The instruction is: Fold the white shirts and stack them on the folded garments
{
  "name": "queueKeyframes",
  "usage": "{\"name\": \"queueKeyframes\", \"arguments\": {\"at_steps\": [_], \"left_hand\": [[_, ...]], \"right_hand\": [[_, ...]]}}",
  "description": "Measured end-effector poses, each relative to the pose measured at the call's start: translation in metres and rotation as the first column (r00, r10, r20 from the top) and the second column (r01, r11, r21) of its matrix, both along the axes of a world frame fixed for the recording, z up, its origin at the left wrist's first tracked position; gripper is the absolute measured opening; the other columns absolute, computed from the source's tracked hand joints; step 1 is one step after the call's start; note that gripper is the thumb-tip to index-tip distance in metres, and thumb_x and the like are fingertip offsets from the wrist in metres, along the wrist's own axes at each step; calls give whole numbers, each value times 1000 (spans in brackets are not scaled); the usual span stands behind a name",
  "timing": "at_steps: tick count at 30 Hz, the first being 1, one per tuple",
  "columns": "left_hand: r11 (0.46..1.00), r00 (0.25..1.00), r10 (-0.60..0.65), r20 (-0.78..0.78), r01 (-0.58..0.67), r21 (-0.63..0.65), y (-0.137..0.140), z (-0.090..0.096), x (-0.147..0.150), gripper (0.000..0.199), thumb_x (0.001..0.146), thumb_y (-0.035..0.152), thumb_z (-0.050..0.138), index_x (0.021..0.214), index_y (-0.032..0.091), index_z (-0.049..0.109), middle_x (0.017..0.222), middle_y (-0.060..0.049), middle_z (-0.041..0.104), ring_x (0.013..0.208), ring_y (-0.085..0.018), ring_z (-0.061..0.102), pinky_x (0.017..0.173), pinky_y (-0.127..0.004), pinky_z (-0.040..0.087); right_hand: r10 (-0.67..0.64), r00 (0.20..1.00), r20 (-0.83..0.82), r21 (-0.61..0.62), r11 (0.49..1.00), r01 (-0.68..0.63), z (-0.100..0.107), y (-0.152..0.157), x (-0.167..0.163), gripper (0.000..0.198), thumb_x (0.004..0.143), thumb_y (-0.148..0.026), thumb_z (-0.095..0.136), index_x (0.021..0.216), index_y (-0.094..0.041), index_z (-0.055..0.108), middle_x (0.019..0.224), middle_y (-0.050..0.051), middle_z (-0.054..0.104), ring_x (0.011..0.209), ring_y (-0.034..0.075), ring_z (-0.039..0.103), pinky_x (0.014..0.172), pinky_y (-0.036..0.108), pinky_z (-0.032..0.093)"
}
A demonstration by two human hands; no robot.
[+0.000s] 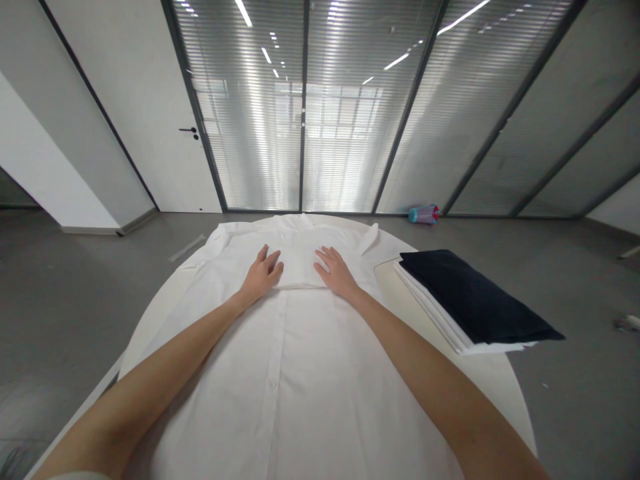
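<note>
A white button-up shirt (320,353) lies spread over a round white table, its button placket running toward me and its collar end at the far edge. Across its upper part sits a flat white layer with a straight near edge, possibly a folded piece or a board; I cannot tell which. My left hand (263,272) rests on the left side of this layer, fingers apart. On the right side lies my right hand (336,270), palm down with its fingers spread. Neither hand grips anything.
At the table's right is a stack of folded clothes, a dark navy piece (470,293) over white ones (435,310). The round table's rim (515,393) shows beyond it. A blue and red patterned object (424,214) lies on the floor by the glass partition (345,133).
</note>
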State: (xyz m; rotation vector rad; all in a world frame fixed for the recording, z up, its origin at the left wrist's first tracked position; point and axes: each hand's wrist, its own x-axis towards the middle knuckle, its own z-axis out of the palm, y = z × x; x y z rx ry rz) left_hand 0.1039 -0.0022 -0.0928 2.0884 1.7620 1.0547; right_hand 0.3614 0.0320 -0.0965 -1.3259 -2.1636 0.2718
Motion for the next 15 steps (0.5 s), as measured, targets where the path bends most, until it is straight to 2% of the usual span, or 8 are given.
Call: {"name": "queueKeyframes", "arguments": {"at_steps": [5, 9, 15], "left_hand": [[1000, 1000, 0, -8, 0, 8, -1, 1, 1, 50, 96, 44, 48, 137, 18, 60, 159, -15, 36, 144, -33, 40, 116, -45, 37], [1000, 1000, -6, -11, 6, -11, 0, 1, 1, 51, 96, 42, 47, 139, 16, 58, 160, -17, 33, 143, -33, 41, 116, -45, 38], [1000, 1000, -8, -12, 8, 19, 0, 0, 0, 49, 96, 43, 48, 137, 19, 60, 159, -15, 36, 143, -32, 41, 116, -45, 38]], "right_hand": [[4, 1000, 10, 5, 1000, -4, 0, 0, 0, 59, 100, -57, 38, 146, -22, 53, 157, 8, 42, 152, 26, 24, 124, 48, 22], [6, 1000, 6, 9, 1000, -6, -1, 0, 0, 59, 100, -55, 39, 146, -21, 53, 157, 9, 43, 152, 27, 24, 123, 47, 24], [3, 1000, 4, 11, 1000, -3, 0, 0, 0, 59, 100, -55, 38, 146, -21, 53, 157, 9, 43, 151, 27, 25, 123, 48, 24]]}}
